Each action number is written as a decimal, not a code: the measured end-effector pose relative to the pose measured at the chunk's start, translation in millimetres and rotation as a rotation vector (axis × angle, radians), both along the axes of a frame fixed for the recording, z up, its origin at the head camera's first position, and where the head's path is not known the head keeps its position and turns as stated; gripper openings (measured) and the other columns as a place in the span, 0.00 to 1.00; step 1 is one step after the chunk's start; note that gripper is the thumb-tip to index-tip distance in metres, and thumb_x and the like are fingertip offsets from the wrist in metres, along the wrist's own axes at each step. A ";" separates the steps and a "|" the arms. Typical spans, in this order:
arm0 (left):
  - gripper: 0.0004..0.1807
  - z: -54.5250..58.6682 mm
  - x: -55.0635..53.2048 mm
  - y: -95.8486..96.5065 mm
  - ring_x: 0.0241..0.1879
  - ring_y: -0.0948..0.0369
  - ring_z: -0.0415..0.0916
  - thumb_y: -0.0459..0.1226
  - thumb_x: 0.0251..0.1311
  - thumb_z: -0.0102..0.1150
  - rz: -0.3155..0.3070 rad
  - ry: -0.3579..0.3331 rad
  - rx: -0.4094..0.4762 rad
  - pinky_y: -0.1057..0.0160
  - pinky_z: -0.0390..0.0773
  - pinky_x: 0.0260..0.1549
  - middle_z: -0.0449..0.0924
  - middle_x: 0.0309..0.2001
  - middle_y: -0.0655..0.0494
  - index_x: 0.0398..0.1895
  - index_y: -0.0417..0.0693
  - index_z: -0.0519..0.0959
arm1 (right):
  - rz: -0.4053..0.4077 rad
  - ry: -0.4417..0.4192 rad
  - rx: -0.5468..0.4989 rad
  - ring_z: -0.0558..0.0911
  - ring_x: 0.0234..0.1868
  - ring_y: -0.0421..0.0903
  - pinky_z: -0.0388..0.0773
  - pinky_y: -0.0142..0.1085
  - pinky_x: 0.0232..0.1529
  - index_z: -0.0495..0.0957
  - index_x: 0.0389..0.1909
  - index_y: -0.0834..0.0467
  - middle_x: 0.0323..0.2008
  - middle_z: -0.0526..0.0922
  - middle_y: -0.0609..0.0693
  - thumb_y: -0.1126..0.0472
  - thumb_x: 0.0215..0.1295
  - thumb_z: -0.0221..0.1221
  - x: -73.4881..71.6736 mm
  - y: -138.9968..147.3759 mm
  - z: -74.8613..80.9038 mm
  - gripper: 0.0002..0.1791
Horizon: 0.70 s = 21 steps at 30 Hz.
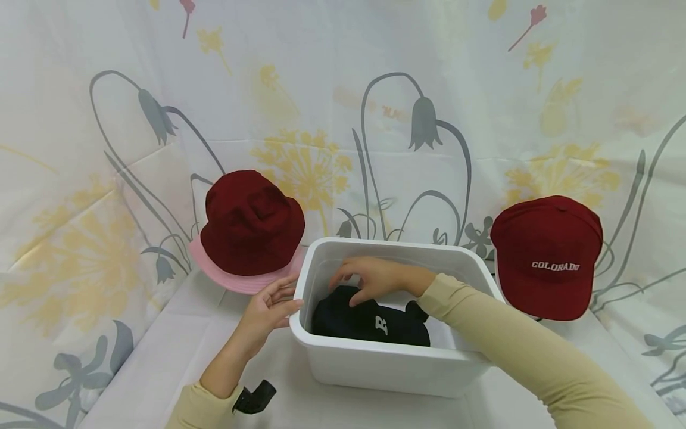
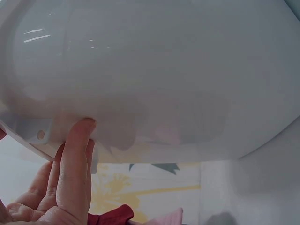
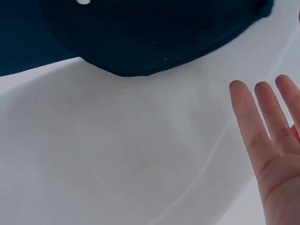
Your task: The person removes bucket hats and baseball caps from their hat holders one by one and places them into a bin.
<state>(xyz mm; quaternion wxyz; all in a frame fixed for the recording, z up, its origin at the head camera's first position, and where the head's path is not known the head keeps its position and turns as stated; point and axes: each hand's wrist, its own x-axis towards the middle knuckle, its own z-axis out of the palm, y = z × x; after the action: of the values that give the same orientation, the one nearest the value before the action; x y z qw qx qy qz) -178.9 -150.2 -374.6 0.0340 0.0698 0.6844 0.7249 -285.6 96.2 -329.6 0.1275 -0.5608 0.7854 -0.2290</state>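
Note:
A white plastic bin (image 1: 391, 363) stands in the middle with a dark navy cap (image 1: 348, 316) bearing a white letter R inside it. My left hand (image 1: 268, 307) touches the bin's left side near the rim; in the left wrist view its straight fingers (image 2: 77, 154) lie against the outer wall. My right hand (image 1: 375, 280) reaches into the bin above the navy cap, holding nothing. Seen from the right wrist, its fingers (image 3: 248, 112) are spread and straight, apart from the cap (image 3: 154, 37).
Behind left, a maroon bucket hat (image 1: 249, 223) sits over a pink hat brim (image 1: 241, 283). At right stands a maroon cap (image 1: 549, 256) lettered COLORADO. A flower-printed white curtain (image 1: 321, 107) hangs behind. A black strap piece (image 1: 254, 398) is at my left sleeve.

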 end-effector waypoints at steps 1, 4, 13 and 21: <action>0.31 -0.1 -0.1 0.0 0.45 0.57 0.76 0.30 0.56 0.58 0.001 0.000 0.001 0.53 0.79 0.39 0.73 0.52 0.40 0.65 0.37 0.63 | -0.008 0.000 -0.004 0.74 0.49 0.51 0.78 0.45 0.42 0.75 0.51 0.62 0.48 0.76 0.55 0.66 0.52 0.67 0.8 0.3 1.7 0.24; 0.31 -0.4 -0.5 0.1 0.45 0.57 0.76 0.30 0.56 0.58 0.003 -0.001 -0.003 0.52 0.78 0.40 0.73 0.52 0.40 0.65 0.38 0.64 | -0.023 0.007 -0.022 0.74 0.49 0.49 0.78 0.43 0.42 0.75 0.52 0.62 0.48 0.76 0.55 0.65 0.52 0.67 3.1 1.6 7.2 0.24; 0.31 0.0 -0.9 0.5 0.45 0.58 0.76 0.29 0.56 0.58 0.010 -0.008 -0.010 0.52 0.78 0.40 0.74 0.51 0.41 0.65 0.38 0.64 | -0.047 0.002 -0.108 0.75 0.48 0.49 0.79 0.41 0.40 0.74 0.52 0.63 0.49 0.75 0.54 0.66 0.52 0.67 10.4 8.7 18.8 0.25; 0.31 0.1 -0.1 0.0 0.46 0.57 0.76 0.30 0.57 0.58 0.014 -0.009 -0.019 0.53 0.78 0.40 0.74 0.51 0.41 0.65 0.38 0.63 | -0.061 0.009 -0.146 0.76 0.48 0.48 0.78 0.38 0.41 0.74 0.53 0.61 0.50 0.75 0.52 0.66 0.51 0.68 15.2 17.2 25.7 0.26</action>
<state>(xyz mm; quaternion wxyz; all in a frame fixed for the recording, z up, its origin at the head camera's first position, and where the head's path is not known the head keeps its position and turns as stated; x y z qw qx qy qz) -179.0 -150.2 -374.5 0.0325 0.0613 0.6916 0.7189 -270.4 113.5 -304.0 0.0757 -0.5452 0.7840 -0.2870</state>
